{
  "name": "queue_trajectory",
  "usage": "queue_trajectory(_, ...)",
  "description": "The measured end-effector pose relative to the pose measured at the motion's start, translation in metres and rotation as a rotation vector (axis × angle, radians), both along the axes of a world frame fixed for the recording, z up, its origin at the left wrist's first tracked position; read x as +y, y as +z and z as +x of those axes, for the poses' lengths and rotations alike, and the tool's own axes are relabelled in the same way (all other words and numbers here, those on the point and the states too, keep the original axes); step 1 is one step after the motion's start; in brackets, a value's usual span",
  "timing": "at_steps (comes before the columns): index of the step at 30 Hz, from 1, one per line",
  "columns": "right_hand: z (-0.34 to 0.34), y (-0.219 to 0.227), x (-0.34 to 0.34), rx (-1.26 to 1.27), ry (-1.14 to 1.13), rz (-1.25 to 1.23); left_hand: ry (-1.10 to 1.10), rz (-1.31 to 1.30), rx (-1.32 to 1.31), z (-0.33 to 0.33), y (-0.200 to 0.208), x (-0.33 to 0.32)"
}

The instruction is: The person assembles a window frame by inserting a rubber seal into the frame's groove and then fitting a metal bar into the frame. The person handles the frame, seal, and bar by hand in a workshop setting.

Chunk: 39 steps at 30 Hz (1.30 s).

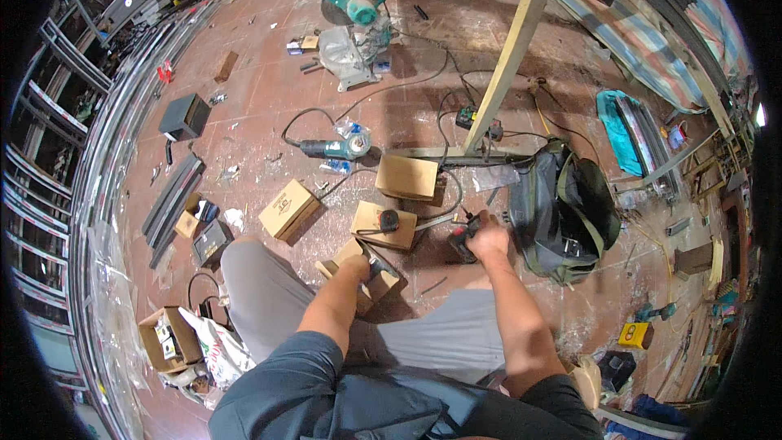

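My left hand [354,266] reaches down into an open cardboard box [379,289] between my knees. Its fingers are hidden inside, so I cannot see whether they hold anything. To the right, my right hand [490,238] is closed around a black and red cordless drill [463,246], held low over the tiled floor with its bit pointing away from me. A closed cardboard box [376,234] lies just beyond the open one. On top of it rests a round black thing [389,218] that looks like a tape measure.
Two more cardboard boxes [289,210] [407,177] lie ahead, near a teal angle grinder [338,147] with its cord. A wooden post [513,53] rises behind. An open dark backpack [562,212] stands right. Farther off is a green mitre saw [354,20]; metal profiles [102,155] line the left.
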State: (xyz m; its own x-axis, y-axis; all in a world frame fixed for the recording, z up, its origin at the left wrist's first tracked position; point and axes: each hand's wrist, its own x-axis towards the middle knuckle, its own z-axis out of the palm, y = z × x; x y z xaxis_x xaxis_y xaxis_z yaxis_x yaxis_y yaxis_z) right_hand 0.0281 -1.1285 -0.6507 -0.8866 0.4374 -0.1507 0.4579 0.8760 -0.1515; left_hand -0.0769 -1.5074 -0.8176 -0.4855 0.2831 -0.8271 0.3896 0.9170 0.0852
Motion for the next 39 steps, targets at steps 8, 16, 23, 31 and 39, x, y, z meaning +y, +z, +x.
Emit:
queue_trajectory(8,-0.003,-0.003,-0.001,0.075,-0.033,0.012,0.189,0.085,0.278,0.041,-0.019,0.008)
queue_trajectory(16,-0.009,0.009,-0.016,0.069,-0.032,-0.001,-0.079,0.082,0.085,0.019,-0.037,-0.007)
queue_trajectory(23,-0.01,0.009,-0.013,0.053,-0.04,-0.026,0.014,0.166,0.015,0.014,-0.023,-0.003)
queue_trajectory(31,-0.009,0.004,-0.01,0.077,-0.101,-0.008,-0.334,0.097,-0.06,-0.012,0.019,0.039)
queue_trajectory(39,-0.006,0.015,-0.015,0.065,-0.06,-0.035,-0.419,0.198,0.062,-0.06,0.17,0.061)
